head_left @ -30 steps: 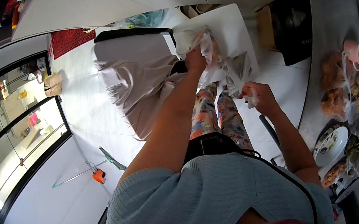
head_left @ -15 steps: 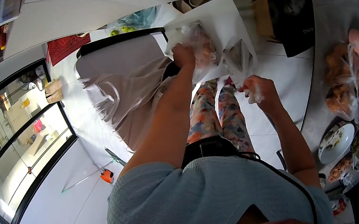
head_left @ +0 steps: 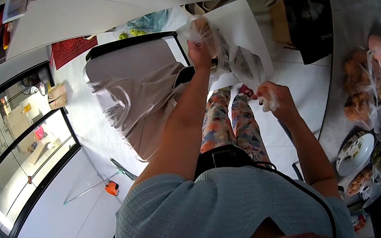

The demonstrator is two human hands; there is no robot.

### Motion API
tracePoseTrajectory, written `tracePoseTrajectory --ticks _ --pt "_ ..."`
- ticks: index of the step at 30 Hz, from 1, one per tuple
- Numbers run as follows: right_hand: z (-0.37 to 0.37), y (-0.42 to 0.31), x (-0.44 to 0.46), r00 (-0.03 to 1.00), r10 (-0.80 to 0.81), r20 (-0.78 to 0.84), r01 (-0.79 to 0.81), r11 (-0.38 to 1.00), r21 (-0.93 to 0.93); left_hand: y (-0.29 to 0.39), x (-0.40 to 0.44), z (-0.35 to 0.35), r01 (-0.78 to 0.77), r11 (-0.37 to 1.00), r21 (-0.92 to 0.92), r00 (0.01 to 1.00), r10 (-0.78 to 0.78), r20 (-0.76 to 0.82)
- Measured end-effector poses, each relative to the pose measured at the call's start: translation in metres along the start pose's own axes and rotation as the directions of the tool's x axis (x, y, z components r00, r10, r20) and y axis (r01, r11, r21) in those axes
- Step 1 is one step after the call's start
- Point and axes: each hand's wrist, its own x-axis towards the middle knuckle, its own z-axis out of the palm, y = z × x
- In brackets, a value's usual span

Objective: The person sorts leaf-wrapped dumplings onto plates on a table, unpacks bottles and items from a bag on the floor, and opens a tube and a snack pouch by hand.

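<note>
nearest, at 3 o'clock, the right hand [head_left: 278, 99] is clenched on the gathered plastic of the dark-filled bag [head_left: 248, 65]; its palm is turned out of sight. that clear bag hangs at 2 o'clock, its dark contents too blurred to name. farther, just past 12, the left hand [head_left: 199, 55] grasps the brown-filled bag [head_left: 200, 28]; plastic blurs the fingertips, and what the brown, rounded contents are, i cannot tell. both bags are over the white surface [head_left: 247, 18], partly covering it.

at 11 o'clock the draped cloth [head_left: 121, 95] lies over a seat, its back edge dark. beyond, green fruit [head_left: 134, 32] sits by bluish plastic [head_left: 156, 21], partly cut off by the cabinet.

on the table [head_left: 331, 118] from 3 to 4 o'clock, clear bags [head_left: 360, 105] hold brown, lumpy food beside a pink cup [head_left: 380, 53]; the patterned dish [head_left: 356, 154] is at 4. at 2 o'clock the black bag [head_left: 310, 23] stands by brown cardboard [head_left: 280, 23], its inside too dark to read.
</note>
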Motion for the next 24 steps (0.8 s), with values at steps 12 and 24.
tracePoseTrajectory --ticks 12,24 --pt "0.004 -0.013 0.006 0.999 0.026 0.025 -0.028 0.997 0.065 -0.056 -0.014 -0.013 0.050 0.913 0.404 0.865 -0.242 0.439" --pt "0.008 -0.055 0.031 0.990 -0.141 0.014 0.142 0.987 -0.074 0.027 -0.096 -0.032 -0.164 0.549 0.820 0.640 -0.573 0.512"
